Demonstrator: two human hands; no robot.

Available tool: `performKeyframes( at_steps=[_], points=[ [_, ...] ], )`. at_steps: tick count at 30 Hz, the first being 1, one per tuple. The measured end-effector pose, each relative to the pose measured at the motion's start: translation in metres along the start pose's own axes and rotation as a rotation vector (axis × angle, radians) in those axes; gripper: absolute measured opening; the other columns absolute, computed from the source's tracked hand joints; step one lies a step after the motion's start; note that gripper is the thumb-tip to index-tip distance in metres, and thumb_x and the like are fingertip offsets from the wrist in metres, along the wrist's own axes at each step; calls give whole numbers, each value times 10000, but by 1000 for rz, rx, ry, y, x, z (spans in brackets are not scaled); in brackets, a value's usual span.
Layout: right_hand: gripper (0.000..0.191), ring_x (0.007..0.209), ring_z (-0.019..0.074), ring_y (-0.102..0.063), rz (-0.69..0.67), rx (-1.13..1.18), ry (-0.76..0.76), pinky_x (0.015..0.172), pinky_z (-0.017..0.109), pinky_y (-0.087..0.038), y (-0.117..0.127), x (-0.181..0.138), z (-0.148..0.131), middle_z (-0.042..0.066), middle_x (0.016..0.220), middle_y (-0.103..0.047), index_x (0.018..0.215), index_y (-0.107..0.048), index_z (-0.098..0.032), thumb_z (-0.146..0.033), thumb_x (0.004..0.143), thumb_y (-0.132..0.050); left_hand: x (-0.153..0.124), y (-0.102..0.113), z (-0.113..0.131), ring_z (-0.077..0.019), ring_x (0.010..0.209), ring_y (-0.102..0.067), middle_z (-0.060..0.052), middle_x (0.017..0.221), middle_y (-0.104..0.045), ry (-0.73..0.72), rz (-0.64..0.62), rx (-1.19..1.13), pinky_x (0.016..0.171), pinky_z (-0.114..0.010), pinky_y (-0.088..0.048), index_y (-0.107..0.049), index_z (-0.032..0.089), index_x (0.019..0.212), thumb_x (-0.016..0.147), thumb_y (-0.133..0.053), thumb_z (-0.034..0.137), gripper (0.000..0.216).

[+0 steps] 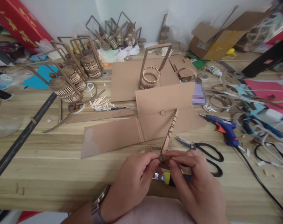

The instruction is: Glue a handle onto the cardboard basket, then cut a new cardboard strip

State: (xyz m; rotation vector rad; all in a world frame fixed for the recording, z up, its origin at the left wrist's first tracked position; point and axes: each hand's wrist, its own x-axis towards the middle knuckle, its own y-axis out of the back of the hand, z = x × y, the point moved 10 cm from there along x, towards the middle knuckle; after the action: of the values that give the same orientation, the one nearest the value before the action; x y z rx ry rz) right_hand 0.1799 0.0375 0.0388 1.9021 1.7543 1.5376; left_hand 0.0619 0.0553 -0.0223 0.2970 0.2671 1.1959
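Note:
A narrow strip of corrugated cardboard [171, 127] stands up from between my two hands, its upper end near the flat cardboard. My left hand [134, 174] pinches it low down, thumb and forefinger together. From the other side my right hand [195, 177] grips the same strip with thumb and fingertips. A curved part of the strip shows behind my left fingers; the pinched spot is partly hidden. Under my hands lies a cutter with a yellow part [166, 178], mostly covered. Black-handled scissors [197, 147] lie open just beyond my right hand.
Flat cardboard pieces [113, 133] lie ahead, with a small handled basket [150, 79] behind them. A blue glue gun [225, 127] with its cord is at the right. Wooden sticks [100, 102], a pen [110, 109] and several lidded baskets [64, 88] are at the left.

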Motion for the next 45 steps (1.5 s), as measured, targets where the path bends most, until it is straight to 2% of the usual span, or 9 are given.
performKeyframes(
  at_steps=[6,12,15,20,24,28,33,39,45],
  points=[
    [46,778,179,-698,42,16,-37,730,352,-512,3,-1,11,-3,840,-726,957,-531,-246,-224,940,-568,0,-1,-6,-147,683,-642,-1,740,-714,61,-14,-75,639,-233,-425,-691,195,876,1011,-445,325,309],
    [180,1165,286,-567,156,-255,84,921,446,-449,16,-2,-9,90,1271,-586,1043,-645,-303,-231,882,-683,0,-1,-8,-124,654,-629,21,717,-716,96,-6,-133,629,-213,-423,-667,201,804,1000,-467,292,294],
    [62,1231,285,-508,88,-293,118,1025,479,-349,7,-5,-14,39,1228,-639,940,-687,-334,-309,931,-630,0,-1,-6,-127,678,-639,15,743,-717,90,-10,-147,646,-215,-435,-662,200,801,999,-466,293,294],
    [179,1282,247,-484,23,-314,165,1103,467,-270,-5,-15,-13,42,1208,-709,1024,-699,-291,-311,990,-524,-3,-4,-4,-140,746,-662,10,807,-729,98,-46,-114,682,-225,-447,-692,209,890,966,-503,232,205],
    [241,1314,234,-487,-34,-350,303,1157,477,-195,-6,-17,-18,50,1161,-742,1083,-694,-231,-222,982,-476,-4,-4,-1,-132,711,-653,14,794,-728,101,-55,-108,654,-221,-443,-687,206,862,955,-505,206,204],
    [305,1270,230,-553,-163,-359,496,1136,451,-232,-13,-20,-29,67,1179,-745,1133,-678,-180,-126,943,-446,-4,-2,5,-130,704,-651,17,790,-727,62,-40,-88,642,-221,-436,-680,208,863,961,-496,203,209],
    [343,1242,237,-594,-119,-269,328,1130,481,-248,-11,-11,-21,46,1167,-752,1078,-672,-221,-82,929,-396,-5,-2,5,-141,719,-653,6,807,-731,52,-34,-73,653,-229,-439,-686,212,870,963,-475,187,232],
    [317,1280,183,-559,-129,-252,355,1189,424,-166,-14,-12,-24,60,1142,-757,1067,-666,-188,-83,947,-392,-5,-1,7,-150,719,-642,-16,827,-733,15,-20,18,650,-242,-417,-670,197,877,964,-467,185,221],
    [294,1252,229,-590,-131,-225,376,1162,450,-204,-13,-11,-23,63,1112,-763,1053,-677,-192,-64,916,-450,-5,0,10,-155,687,-617,-20,762,-693,-12,-1,101,628,-249,-397,-610,190,794,959,-464,186,220]
  ],
)
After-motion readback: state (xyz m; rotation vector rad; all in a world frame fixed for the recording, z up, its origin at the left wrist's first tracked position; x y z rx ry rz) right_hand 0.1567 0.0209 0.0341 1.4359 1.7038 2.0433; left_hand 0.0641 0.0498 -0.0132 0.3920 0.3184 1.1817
